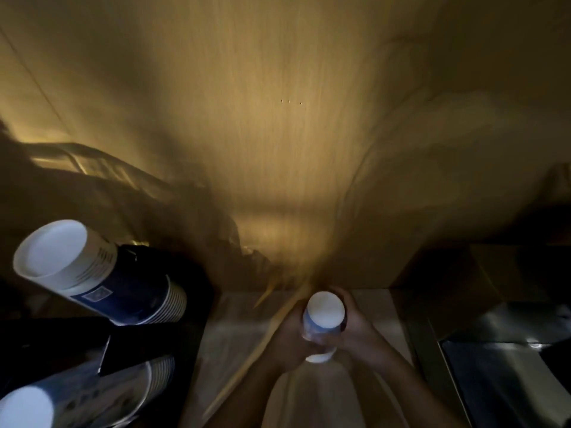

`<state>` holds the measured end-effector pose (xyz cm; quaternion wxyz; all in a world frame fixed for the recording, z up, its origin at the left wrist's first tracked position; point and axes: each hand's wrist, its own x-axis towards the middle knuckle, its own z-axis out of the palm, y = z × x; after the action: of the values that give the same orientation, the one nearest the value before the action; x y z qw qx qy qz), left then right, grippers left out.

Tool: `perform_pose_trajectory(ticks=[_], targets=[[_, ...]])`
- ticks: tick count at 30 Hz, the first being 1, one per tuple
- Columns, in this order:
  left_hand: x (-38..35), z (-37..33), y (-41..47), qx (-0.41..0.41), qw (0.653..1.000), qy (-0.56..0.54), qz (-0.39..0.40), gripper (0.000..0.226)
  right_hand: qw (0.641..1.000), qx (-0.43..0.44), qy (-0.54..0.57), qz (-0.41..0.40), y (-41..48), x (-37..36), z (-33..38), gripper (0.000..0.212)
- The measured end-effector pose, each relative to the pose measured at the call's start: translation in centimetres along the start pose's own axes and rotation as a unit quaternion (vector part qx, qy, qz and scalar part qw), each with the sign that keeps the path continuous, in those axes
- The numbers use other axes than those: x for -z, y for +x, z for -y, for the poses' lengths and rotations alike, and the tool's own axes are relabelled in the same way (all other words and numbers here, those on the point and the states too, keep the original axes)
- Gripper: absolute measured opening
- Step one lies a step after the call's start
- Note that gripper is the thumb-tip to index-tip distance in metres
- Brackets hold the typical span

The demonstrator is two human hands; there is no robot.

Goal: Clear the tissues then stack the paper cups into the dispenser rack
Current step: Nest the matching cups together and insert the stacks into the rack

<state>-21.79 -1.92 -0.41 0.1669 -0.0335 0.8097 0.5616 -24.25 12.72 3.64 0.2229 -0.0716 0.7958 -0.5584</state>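
Note:
Both my hands hold a stack of paper cups (323,319) upside down over the counter, white base toward me. My left hand (287,335) wraps its left side and my right hand (361,332) its right side. At the left stands the black dispenser rack (148,338). A stack of blue and white cups (102,276) sticks out of its upper slot. A second cup stack (92,393) lies in the lower slot. No tissues are visible. The scene is dim and blurred.
A wooden wall panel (278,134) fills the upper view. The pale counter (234,335) runs beneath my hands. A metal sink or tray (506,366) sits at the lower right. A dark wire rack (92,168) shows at the left.

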Motion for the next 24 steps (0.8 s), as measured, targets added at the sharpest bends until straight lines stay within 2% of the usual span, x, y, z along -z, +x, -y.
perform_pose_trajectory(ticks=[1, 3, 7, 11, 15, 24], targets=[[0.3, -0.1, -0.1, -0.016, 1.0, 0.006, -0.013, 0.07, 1.0, 0.006, -0.004, -0.016, 0.0, -0.3, 0.0, 0.068], [1.2, -0.4, -1.0, -0.027, 0.999, -0.029, -0.027, 0.069, 0.999, 0.005, 0.008, -0.044, 0.0, -1.0, 0.3, 0.058], [3.3, -2.0, -3.2, -0.046, 0.996, -0.057, -0.058, 0.067, 0.997, 0.04, 0.008, -0.059, -0.6, -1.7, 2.1, 0.063], [5.6, -4.1, -5.8, -0.085, 0.989, -0.085, -0.088, 0.068, 0.991, 0.115, -0.022, -0.066, -1.7, -2.5, 5.9, 0.057], [8.0, -7.0, -9.6, -0.14, 0.976, -0.097, -0.137, 0.067, 0.975, 0.195, -0.063, -0.088, -3.4, -3.8, 10.6, 0.06], [14.1, -11.5, -21.3, -0.234, 0.944, -0.044, -0.229, 0.07, 0.928, 0.361, -0.084, -0.035, -8.9, -8.8, 20.1, 0.063]])
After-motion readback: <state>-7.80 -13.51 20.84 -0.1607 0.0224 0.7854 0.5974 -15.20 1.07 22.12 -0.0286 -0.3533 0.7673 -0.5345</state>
